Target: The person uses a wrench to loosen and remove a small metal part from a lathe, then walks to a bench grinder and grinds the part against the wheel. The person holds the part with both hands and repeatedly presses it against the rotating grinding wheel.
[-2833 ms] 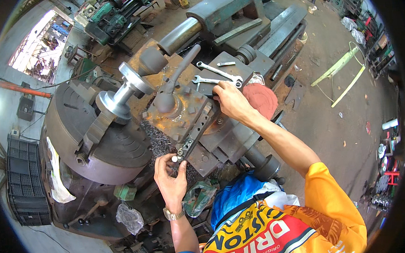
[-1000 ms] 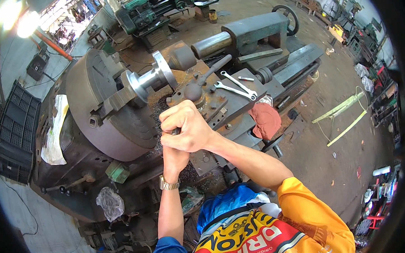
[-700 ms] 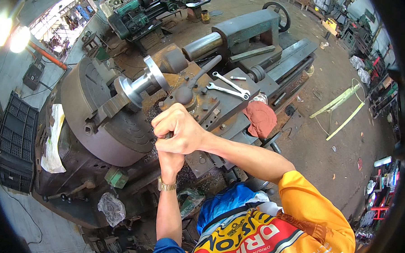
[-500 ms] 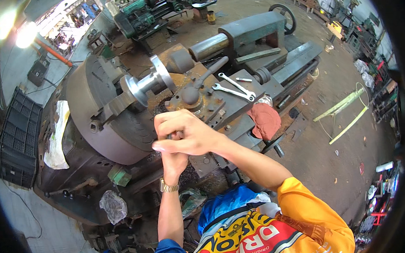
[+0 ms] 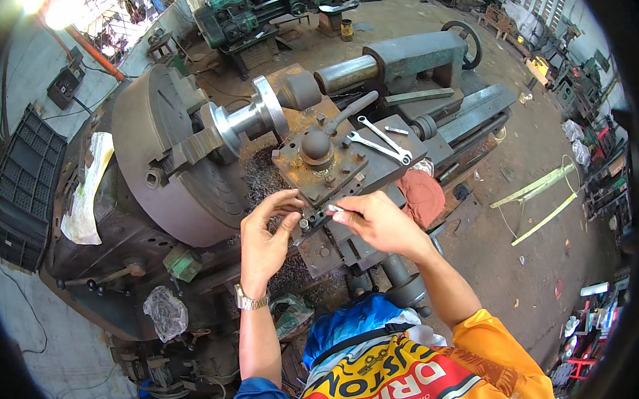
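Observation:
In front of the lathe's square tool post (image 5: 318, 160), my right hand (image 5: 385, 225) pinches a small silvery metal piece (image 5: 335, 209) between thumb and fingertips. My left hand (image 5: 264, 241) is open beside it, fingers curved and apart, close to a small upright bolt (image 5: 304, 225) on the tool slide. Whether the left fingertips touch the slide I cannot tell. The big round chuck (image 5: 164, 156) stands to the left, its jaws on a shiny flanged metal workpiece (image 5: 248, 120). A long handle (image 5: 351, 112) slants up from the tool post.
Two wrenches (image 5: 381, 140) and a short metal bit (image 5: 396, 130) lie on the slide. A reddish cloth (image 5: 421, 197) rests to their right. Metal chips (image 5: 262, 180) are heaped below the workpiece. The tailstock (image 5: 417, 56) stands at the far right end; a crumpled plastic bag (image 5: 165, 313) sits low left.
My hands, together before, have parted. The left has opened; the right has moved right and now shows a small metal piece in its fingertips. The view has shifted slightly.

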### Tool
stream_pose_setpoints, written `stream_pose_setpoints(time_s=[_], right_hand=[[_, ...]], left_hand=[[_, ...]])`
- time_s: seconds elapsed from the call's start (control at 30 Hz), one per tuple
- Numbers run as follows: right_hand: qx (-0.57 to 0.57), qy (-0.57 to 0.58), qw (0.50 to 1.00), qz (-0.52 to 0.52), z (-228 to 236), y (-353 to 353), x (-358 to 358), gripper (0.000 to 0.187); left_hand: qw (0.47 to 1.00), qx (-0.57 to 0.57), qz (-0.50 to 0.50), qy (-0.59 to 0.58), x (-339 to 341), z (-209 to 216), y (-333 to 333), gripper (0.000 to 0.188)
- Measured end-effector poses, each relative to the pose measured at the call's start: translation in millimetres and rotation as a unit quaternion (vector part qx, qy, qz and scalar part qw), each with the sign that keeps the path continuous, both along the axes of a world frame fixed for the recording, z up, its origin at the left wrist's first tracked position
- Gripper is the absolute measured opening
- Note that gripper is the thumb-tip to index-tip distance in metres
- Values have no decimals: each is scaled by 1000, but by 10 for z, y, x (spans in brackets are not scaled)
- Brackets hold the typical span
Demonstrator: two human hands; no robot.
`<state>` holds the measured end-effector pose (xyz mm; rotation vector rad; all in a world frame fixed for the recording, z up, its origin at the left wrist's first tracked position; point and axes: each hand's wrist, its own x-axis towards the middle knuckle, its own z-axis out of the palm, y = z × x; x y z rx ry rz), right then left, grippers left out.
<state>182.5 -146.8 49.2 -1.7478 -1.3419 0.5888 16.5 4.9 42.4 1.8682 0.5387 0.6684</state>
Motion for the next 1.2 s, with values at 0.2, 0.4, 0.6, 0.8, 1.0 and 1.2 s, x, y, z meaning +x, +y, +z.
stream_pose_setpoints(time_s=[0.2,0.4,0.6,0.8,1.0,1.2], right_hand=[[-26,-4,1000,8,-116,120,-118,27],[-76,20,997,8,8,168,-172,27],[-90,50,994,-29,284,-276,-316,24],[-33,23,994,-105,192,-508,-652,26],[26,22,978,-205,-48,-382,-740,23],[114,-98,973,-177,-224,-345,-626,30]], left_hand=[[993,80,-88,19,114,-44,36,24],[989,100,-110,-18,170,-149,120,20],[994,39,-93,-49,183,-327,166,20],[993,45,-109,-21,169,-307,190,20],[989,60,-129,29,170,-181,231,15],[987,67,-146,23,115,-160,221,21]])
